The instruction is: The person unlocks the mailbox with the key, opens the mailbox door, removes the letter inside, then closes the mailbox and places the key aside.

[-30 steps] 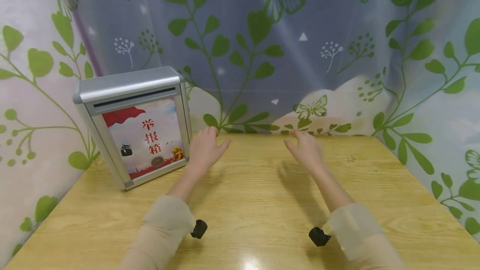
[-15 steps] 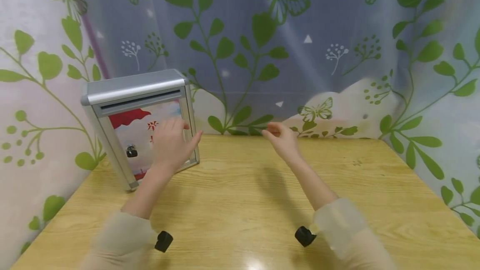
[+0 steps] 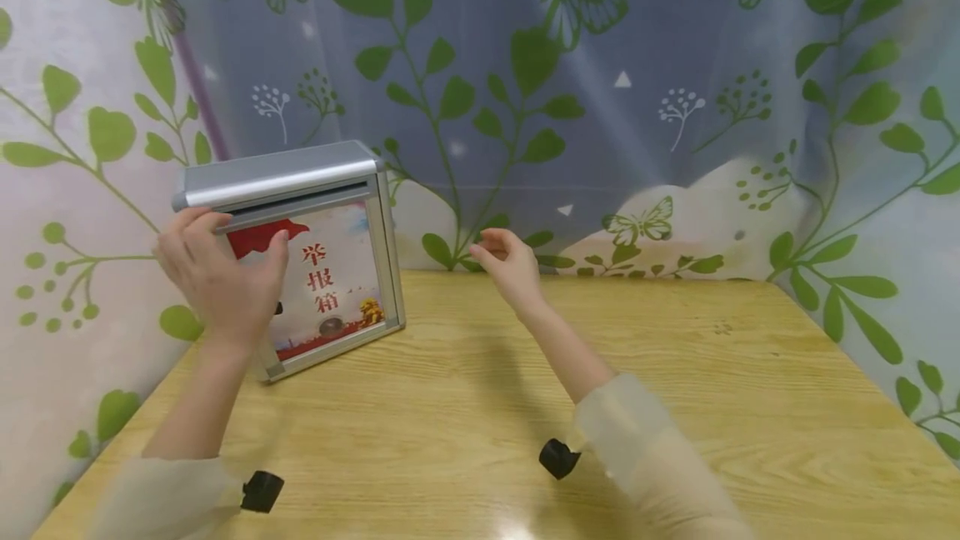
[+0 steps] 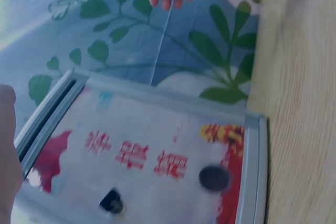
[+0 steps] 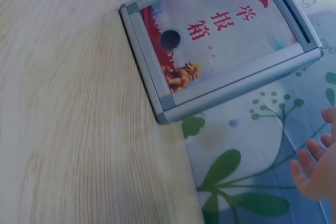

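Observation:
A silver metal report box [image 3: 341, 265] stands at the left of the table, with a slot along its top front and red characters on its front panel. My left hand [image 3: 225, 273] is in front of the box's left edge, fingers bent forward and thumb apart; whether it touches the box I cannot tell. Behind it the lock is mostly hidden, but the left wrist view shows the black lock [image 4: 112, 201]. My right hand [image 3: 510, 265] hovers right of the box, fingers loosely curled around nothing. The right wrist view shows the box [image 5: 236, 77] apart from the right hand [image 5: 317, 169].
The wooden table [image 3: 675, 373] stretches to the right of the box and in front of it. Behind it hangs a leaf-patterned curtain [image 3: 480, 132], close to the back of the box. Small black devices [image 3: 559, 458] sit at both wrists.
My left hand has moved left across the box's front to its left edge. The right hand has moved left, closer to the box. The view has shifted slightly; the box stays put.

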`<move>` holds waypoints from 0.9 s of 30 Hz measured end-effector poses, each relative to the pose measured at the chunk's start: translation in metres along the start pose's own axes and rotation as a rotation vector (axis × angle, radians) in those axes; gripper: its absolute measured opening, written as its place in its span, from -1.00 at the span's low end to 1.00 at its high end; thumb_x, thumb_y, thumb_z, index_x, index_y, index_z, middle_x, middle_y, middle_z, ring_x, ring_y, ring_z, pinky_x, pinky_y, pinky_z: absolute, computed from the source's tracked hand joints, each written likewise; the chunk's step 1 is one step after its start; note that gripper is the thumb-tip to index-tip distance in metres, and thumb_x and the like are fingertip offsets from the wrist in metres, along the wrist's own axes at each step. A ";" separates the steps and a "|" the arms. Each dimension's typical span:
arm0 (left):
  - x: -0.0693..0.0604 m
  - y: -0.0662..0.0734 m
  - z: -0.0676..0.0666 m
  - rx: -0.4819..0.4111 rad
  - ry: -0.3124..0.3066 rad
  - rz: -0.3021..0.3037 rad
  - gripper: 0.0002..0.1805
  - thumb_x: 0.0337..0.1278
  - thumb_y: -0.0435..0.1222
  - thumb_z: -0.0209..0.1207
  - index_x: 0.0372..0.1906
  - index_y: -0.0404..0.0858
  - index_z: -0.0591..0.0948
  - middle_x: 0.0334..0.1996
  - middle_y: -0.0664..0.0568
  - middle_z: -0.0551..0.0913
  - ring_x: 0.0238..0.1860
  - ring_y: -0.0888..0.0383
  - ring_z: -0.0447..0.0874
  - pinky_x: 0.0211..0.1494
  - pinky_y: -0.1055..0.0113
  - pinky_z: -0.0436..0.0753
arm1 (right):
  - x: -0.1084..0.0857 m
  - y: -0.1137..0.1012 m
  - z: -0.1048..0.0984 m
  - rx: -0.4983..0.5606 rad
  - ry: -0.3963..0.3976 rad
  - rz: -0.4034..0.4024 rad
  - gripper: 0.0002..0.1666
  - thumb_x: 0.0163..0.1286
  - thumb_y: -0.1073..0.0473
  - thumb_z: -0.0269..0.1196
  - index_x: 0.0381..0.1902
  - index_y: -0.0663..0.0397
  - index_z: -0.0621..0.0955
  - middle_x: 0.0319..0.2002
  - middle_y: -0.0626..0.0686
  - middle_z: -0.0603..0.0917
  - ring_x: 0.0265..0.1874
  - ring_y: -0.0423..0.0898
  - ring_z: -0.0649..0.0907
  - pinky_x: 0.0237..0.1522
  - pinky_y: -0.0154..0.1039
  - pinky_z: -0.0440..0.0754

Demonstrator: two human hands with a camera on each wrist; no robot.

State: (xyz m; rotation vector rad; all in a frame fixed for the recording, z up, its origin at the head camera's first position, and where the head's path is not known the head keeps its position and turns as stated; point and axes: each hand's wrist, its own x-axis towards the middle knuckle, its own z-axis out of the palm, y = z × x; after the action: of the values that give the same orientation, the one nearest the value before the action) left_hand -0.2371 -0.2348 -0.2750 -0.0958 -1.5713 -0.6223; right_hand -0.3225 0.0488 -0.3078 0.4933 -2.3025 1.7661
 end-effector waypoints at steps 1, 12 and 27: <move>0.002 -0.004 -0.004 0.004 0.016 -0.010 -0.50 -0.22 -0.28 0.33 -0.15 -0.37 0.37 -0.09 -0.26 0.38 0.02 -0.13 0.24 0.18 0.16 0.12 | 0.002 -0.001 0.005 0.008 0.001 -0.004 -0.50 0.31 0.13 0.21 0.14 0.27 0.45 -0.07 0.16 0.59 -0.04 0.03 0.57 0.00 -0.13 0.51; 0.010 -0.027 -0.033 -0.029 -0.319 -0.525 0.00 -0.10 -0.07 0.35 0.36 -0.27 0.03 0.22 -0.12 0.05 0.23 0.07 0.00 0.26 0.24 0.13 | 0.019 -0.003 0.054 0.125 -0.032 0.030 -0.45 0.28 0.09 0.25 0.16 0.25 0.44 0.01 0.18 0.55 0.02 0.03 0.52 0.05 -0.11 0.47; -0.003 -0.042 -0.035 -0.054 -0.597 -0.930 0.10 0.00 0.10 0.21 0.42 -0.22 -0.21 0.34 -0.18 -0.11 0.33 -0.11 0.00 0.32 0.06 0.18 | 0.031 -0.027 0.099 -0.081 -0.177 0.021 -0.33 0.30 0.03 0.22 0.30 0.12 0.32 0.13 0.13 0.47 0.10 0.06 0.48 0.03 -0.16 0.49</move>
State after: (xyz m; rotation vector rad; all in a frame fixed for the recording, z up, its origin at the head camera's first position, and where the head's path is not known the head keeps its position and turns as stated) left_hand -0.2233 -0.2844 -0.2927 0.4803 -2.1598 -1.4550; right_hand -0.3368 -0.0574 -0.2994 0.6367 -2.4943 1.6929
